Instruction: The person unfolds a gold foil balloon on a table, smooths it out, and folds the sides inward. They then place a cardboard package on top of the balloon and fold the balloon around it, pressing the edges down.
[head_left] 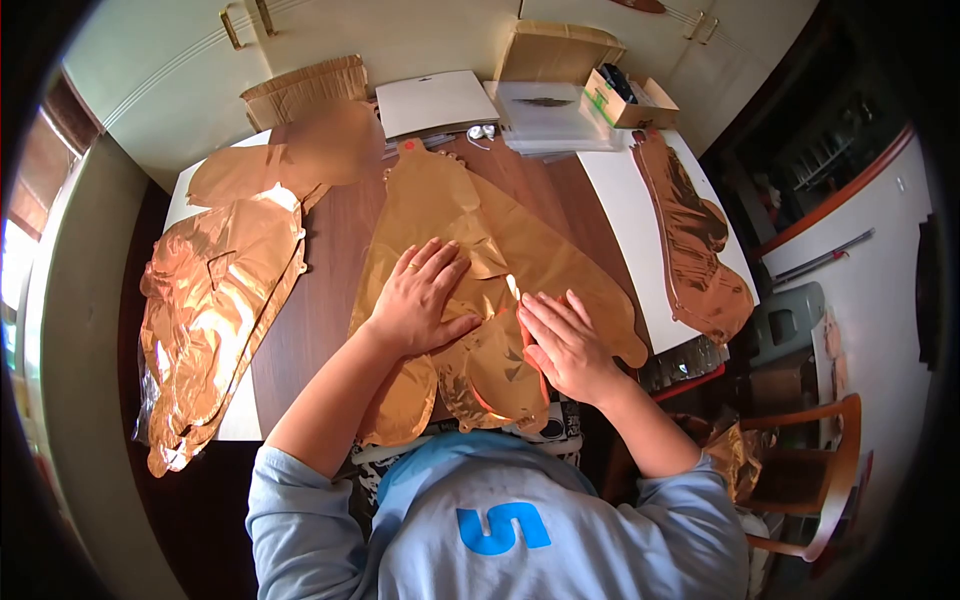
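A flat, uninflated gold foil balloon (560, 240) lies across the middle of the table, its wide lower part folded near my body. My left hand (425, 295) rests palm down on it, fingers stretched out and a ring on one finger. To the right, my right hand (570, 345) lies on the lower part of the same foil with its fingers extended. Between the hands the foil is creased and shiny, with a fold line. A small red mark shows on the balloon's narrow top end. Neither hand grips anything that I can see.
Crumpled copper foil balloons (215, 300) lie on the left, and another folded one (690, 240) on the right. At the back are a white board (430, 103), clear plastic sleeves (555, 118), earphones (480, 132) and a small cardboard box (635, 105). A wooden chair (840, 470) stands lower right.
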